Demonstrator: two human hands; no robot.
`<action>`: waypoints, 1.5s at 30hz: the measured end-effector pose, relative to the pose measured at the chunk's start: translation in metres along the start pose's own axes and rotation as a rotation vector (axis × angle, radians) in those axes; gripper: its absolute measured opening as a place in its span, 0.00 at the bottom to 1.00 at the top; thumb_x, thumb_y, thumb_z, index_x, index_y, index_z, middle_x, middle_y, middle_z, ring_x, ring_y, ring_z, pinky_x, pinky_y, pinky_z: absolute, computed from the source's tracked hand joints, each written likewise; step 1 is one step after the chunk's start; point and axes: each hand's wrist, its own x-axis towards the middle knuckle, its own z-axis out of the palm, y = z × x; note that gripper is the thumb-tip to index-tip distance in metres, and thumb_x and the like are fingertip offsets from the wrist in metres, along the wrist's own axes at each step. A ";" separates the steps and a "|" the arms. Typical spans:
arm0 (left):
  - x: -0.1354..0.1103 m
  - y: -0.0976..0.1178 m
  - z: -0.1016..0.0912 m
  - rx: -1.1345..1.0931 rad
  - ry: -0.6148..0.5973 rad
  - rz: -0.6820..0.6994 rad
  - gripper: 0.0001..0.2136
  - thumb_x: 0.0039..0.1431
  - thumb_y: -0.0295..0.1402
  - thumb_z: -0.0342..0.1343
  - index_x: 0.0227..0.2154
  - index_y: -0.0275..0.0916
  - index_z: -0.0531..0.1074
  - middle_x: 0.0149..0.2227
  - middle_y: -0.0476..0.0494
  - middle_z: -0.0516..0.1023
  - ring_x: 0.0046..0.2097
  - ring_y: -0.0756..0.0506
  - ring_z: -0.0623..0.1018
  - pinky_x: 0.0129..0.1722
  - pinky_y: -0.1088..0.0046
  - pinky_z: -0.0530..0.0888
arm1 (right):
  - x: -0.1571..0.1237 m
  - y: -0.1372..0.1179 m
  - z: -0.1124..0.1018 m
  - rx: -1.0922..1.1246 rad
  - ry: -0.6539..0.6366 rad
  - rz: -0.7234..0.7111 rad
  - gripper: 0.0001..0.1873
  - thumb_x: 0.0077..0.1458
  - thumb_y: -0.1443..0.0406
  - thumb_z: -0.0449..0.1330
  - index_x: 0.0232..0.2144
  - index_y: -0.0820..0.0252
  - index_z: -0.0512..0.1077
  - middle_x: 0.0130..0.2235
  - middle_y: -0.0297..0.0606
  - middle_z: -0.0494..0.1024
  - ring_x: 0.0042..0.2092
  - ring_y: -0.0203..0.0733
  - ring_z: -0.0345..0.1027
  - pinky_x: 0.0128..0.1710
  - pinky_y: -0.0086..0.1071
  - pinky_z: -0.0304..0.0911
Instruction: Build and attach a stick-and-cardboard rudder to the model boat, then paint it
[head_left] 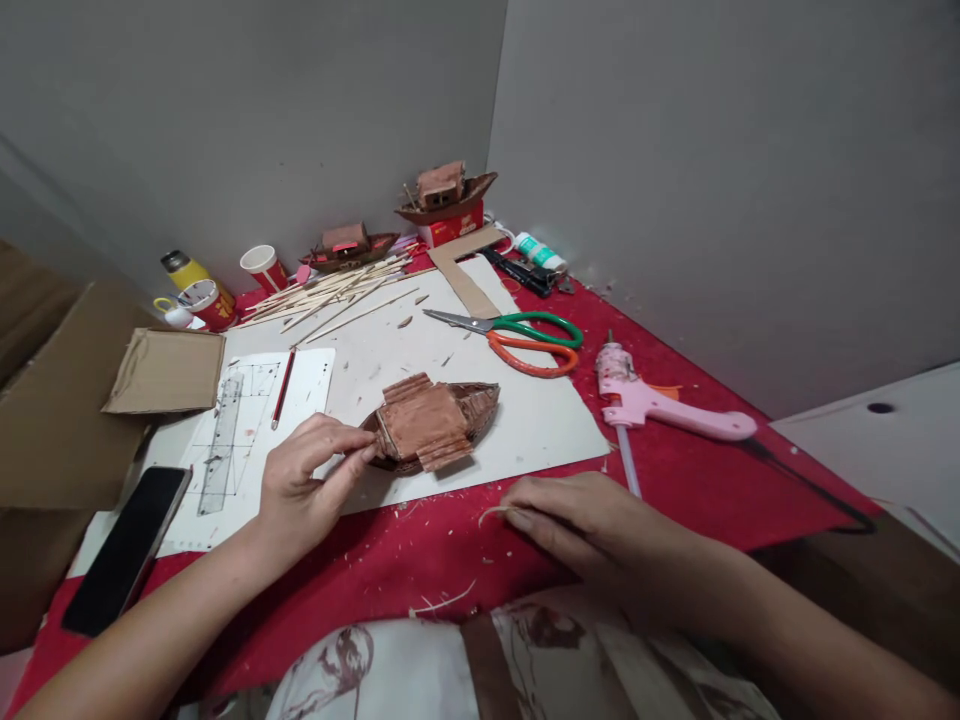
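Two fingers of my left hand (300, 475), thumb and forefinger, pinch the left end of the model boat (429, 422), while my right hand (581, 515) has thumb and forefinger pressed together on a thin, curved sliver (493, 510) that pokes out toward my left. The boat lies beyond my right fingertips and to their left, apart from them, so my left hand is the nearer one, touching it. Its long axis runs left to right, the right end angled a little away from me, and ribbed flaps jut from the roof's near and far sides. Under it is the white board (551, 430), close to the edge on my side, with the red cloth (337, 600) showing between that edge and me. Farther out, the scissors (487, 325) rest past the boat, and the pink glue gun (645, 403) lies beyond my right hand.
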 end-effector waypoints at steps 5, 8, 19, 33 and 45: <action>-0.002 -0.002 0.003 0.018 -0.041 0.042 0.13 0.55 0.20 0.60 0.40 0.43 0.77 0.33 0.46 0.82 0.33 0.47 0.78 0.33 0.68 0.75 | -0.001 0.008 -0.003 -0.007 0.081 -0.018 0.18 0.69 0.61 0.45 0.33 0.59 0.71 0.30 0.35 0.76 0.32 0.37 0.68 0.34 0.30 0.60; -0.003 -0.006 0.004 0.030 -0.063 0.060 0.14 0.55 0.19 0.60 0.41 0.43 0.76 0.33 0.45 0.82 0.34 0.46 0.78 0.33 0.68 0.75 | -0.001 0.013 -0.005 -0.004 0.145 -0.031 0.17 0.69 0.61 0.46 0.33 0.59 0.71 0.30 0.35 0.76 0.30 0.35 0.67 0.32 0.28 0.60; 0.003 -0.006 0.005 0.129 -0.170 0.175 0.16 0.55 0.17 0.55 0.44 0.41 0.71 0.32 0.44 0.81 0.32 0.46 0.76 0.32 0.69 0.73 | 0.004 0.019 -0.013 -0.043 0.319 -0.069 0.13 0.65 0.65 0.50 0.34 0.57 0.73 0.33 0.37 0.81 0.32 0.36 0.74 0.32 0.26 0.66; -0.003 -0.012 0.009 0.111 -0.072 0.080 0.14 0.55 0.22 0.59 0.44 0.44 0.73 0.32 0.45 0.81 0.33 0.45 0.77 0.35 0.66 0.73 | 0.003 0.026 -0.014 -0.082 0.356 -0.093 0.12 0.64 0.65 0.50 0.35 0.58 0.73 0.35 0.39 0.82 0.34 0.38 0.76 0.33 0.26 0.68; -0.006 -0.009 0.008 0.116 -0.070 0.061 0.20 0.52 0.24 0.62 0.49 0.45 0.72 0.36 0.45 0.81 0.36 0.44 0.76 0.37 0.65 0.73 | 0.004 0.038 -0.012 -0.268 0.394 -0.029 0.14 0.64 0.64 0.48 0.37 0.59 0.74 0.38 0.41 0.82 0.34 0.41 0.77 0.34 0.31 0.69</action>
